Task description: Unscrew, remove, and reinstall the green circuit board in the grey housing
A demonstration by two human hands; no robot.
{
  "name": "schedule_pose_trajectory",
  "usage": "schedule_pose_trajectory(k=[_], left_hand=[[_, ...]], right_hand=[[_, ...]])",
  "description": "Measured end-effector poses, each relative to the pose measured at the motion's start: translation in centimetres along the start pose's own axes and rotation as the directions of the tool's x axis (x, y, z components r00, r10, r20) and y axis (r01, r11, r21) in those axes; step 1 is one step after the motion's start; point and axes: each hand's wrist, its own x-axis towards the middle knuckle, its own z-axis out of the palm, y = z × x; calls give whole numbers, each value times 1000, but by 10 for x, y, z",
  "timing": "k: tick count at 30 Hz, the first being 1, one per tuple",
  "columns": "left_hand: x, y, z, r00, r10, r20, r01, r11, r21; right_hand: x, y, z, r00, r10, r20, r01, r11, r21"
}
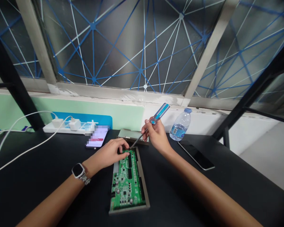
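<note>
Green printed circuit board (128,183) lying flat in an open grey metal casing (144,189), near the front edge of a black surface (239,157) and directly in front of the person, with its long axis running away from the viewer. Components and connectors are mounted across the board; individual parts are too small to identify. The left hand (107,154) lies over the far end of the board, its fingers partly spread and not gripping, with the fingertips (125,148) touching the board near the top edge. A smartwatch (78,170) with a metal link band is worn on the left wrist. The right hand (157,135) is raised just beyond the board and closed around a screwdriver (160,113) with a blue-and-white handle. Its thin metal shaft slants down and left, and the tip ends just beside the left fingers, above the far end of the board; contact with the board cannot be determined. Beyond the casing lies a flat grey metal panel (132,135). To the left are a smartphone (97,137) with a lit, blurred screen and a white power strip (61,127) holding two white chargers (66,124) with white cables (21,148). To the right stand a plastic water bottle (181,124) and a dark smartphone (196,154), lying flat.
</note>
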Motion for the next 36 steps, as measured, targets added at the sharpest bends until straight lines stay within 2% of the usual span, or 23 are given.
schedule_pose_trajectory(k=[7,13,20,25,32,36], left_hand=[[1,2,3,1000,9,-12,-9,999,48],[0,6,6,1000,13,-19,-12,999,52],[-1,17,13,996,42,-74,-37,997,71],[7,25,16,992,43,-116,-32,995,96],[28,22,14,997,80,0,-80,993,85],[30,21,15,995,86,-53,-83,995,64]], right_hand=[[-1,-1,1,1000,2,5,-2,1000,-10],[-4,-5,3,998,-9,56,13,998,-63],[-5,-12,0,992,-43,117,64,981,-182],[-4,-21,-2,983,-105,153,144,953,-267],[-2,-25,-5,978,-122,168,177,915,-363],[-1,-19,-5,980,-100,174,157,922,-353]])
